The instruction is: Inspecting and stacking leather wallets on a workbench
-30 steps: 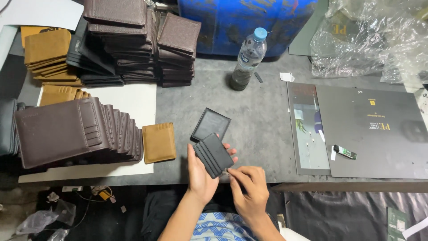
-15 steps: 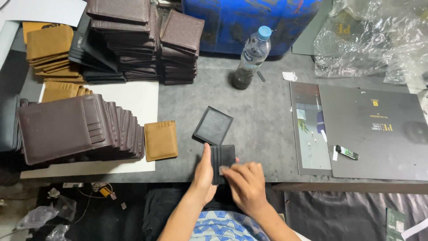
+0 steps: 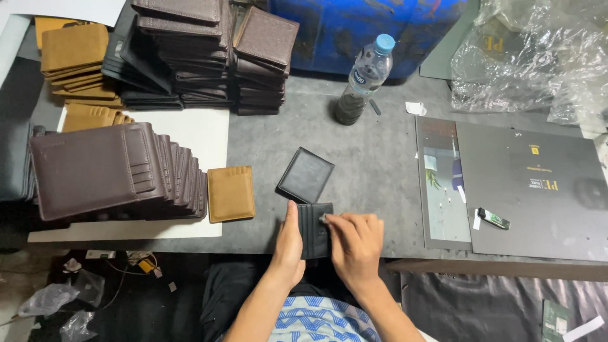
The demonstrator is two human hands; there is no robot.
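While a black card-slot panel (image 3: 315, 229) is pinched by its edges at the worktop (image 3: 266, 145) rim, both grips, left hand (image 3: 288, 248) and right hand (image 3: 356, 244), are closed on it; judged light, pliable.

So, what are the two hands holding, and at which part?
Both hold the black wallet piece at the table edge: left hand grips its left side, right hand has fingers on its top right part.

Left hand (image 3: 289, 246) and right hand (image 3: 354, 244) lie close together, fingers curled in grip.
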